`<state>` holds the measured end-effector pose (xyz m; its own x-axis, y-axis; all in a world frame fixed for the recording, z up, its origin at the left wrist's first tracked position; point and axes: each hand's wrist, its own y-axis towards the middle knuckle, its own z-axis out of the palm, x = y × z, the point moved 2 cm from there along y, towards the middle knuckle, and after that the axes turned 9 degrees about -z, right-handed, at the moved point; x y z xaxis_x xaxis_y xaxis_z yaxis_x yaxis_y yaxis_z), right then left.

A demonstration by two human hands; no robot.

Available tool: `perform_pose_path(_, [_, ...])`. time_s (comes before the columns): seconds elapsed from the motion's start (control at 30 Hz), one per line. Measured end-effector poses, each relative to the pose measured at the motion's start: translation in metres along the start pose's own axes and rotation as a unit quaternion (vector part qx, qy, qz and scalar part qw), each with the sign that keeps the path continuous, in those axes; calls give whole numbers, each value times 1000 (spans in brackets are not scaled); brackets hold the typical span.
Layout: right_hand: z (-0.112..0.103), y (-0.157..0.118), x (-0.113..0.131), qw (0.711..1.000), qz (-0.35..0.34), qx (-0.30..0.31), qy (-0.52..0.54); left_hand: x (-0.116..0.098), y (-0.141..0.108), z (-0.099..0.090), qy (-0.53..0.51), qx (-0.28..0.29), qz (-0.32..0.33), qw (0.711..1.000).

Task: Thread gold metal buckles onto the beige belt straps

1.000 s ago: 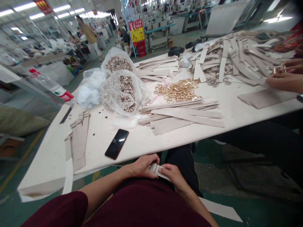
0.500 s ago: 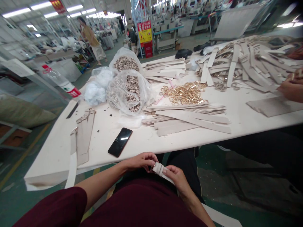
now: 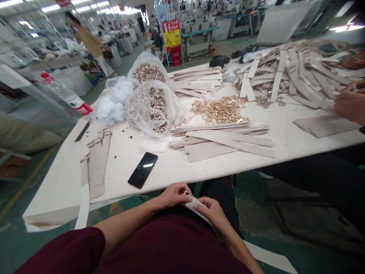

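Observation:
Over my lap, in front of the table edge, my left hand point(image 3: 176, 196) pinches the buckle end of a beige strap point(image 3: 192, 204), where a gold-coloured buckle point(image 3: 186, 193) shows at the fingertips. My right hand point(image 3: 212, 213) grips the same strap just behind, with thumb and fingers beside a loop around it. The strap's long tail point(image 3: 268, 255) passes under my right forearm and hangs to the lower right. A black phone point(image 3: 143, 170) lies on the table beyond my left hand. Straps with buckles point(image 3: 97, 165) rest at the table's left.
On the table point(image 3: 159, 171) are flat strips point(image 3: 228, 142), a heap of gold buckles point(image 3: 222, 109), plastic bags of loops point(image 3: 158, 104) and a large strap pile point(image 3: 302, 72). A bottle point(image 3: 68, 95) leans at the left. Another person's hand point(image 3: 350, 102) is at the right edge.
The gold buckle now shows more clearly at my left fingertips, and my left thumb lies on the strap end. The view has shifted slightly. A walking person in the background has moved left.

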<state>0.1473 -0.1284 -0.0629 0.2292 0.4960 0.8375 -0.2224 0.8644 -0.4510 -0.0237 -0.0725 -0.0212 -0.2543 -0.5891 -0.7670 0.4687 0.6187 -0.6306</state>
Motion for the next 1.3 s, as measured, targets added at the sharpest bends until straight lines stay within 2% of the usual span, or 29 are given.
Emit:
perform_pose_path(0.07, [0, 0, -2, 1000, -3, -5, 4, -2, 0, -1, 12, 4, 10, 1000])
perform_pose_path(0.2, [0, -2, -6, 1000, -1, -6, 17, -1, -4, -8, -27, 35, -33, 998])
perform_pose_path(0.33, [-2, -2, -4, 999, -5, -17, 31, 1, -7, -15, -56, -4, -20, 998])
perform_pose_path(0.4, [-3, -2, -1, 999, 2, -23, 29, -1, -9, -15, -15, -19, 1, 1000])
perform_pose_path(0.47, [-3, -2, 3, 999, 10, -22, 22, -7, -11, -12, 93, -21, 62, 993])
perform_pose_path(0.5, [-3, -3, 4, 1000, 13, -19, 19, -12, -13, -8, 168, -18, 106, 980])
perform_pose_path(0.57, [-2, -3, 6, 1000, 15, -15, 16, -21, -15, 1, 314, -7, 189, 930])
perform_pose_path(0.63, [-1, -3, 5, 1000, 15, -14, 11, -27, -16, 9, 412, 4, 224, 883])
perform_pose_path(0.77, [0, 1, -1, 1000, 19, -6, 3, -30, -12, 20, 497, -7, 190, 846])
perform_pose_path(0.9, [0, 3, -10, 1000, 13, 12, -17, -31, -12, 23, 576, -18, 163, 801])
perform_pose_path(1.0, [1, -3, -5, 993, -48, 25, -108, -38, -20, 17, 620, -4, 193, 761])
perform_pose_path(1.03, [1, -7, 1, 981, -99, 25, -164, -42, -24, 14, 619, 5, 207, 758])
perform_pose_path(1.07, [1, -13, 10, 957, -172, 18, -232, -48, -29, 10, 602, 15, 222, 767])
perform_pose_path(1.1, [2, -19, 21, 915, -260, 7, -307, -54, -33, 6, 568, 23, 232, 789])
perform_pose_path(1.17, [5, -33, 43, 784, -434, -17, -444, -68, -41, -1, 463, 26, 242, 852])
perform_pose_path(1.23, [9, -45, 63, 652, -550, -26, -521, -80, -44, -4, 372, 25, 239, 896])
perform_pose_path(1.27, [11, -48, 71, 609, -583, -22, -537, -85, -44, -4, 349, 32, 236, 906])
perform_pose_path(1.3, [13, -50, 78, 581, -605, -15, -544, -89, -43, -3, 340, 50, 229, 911])
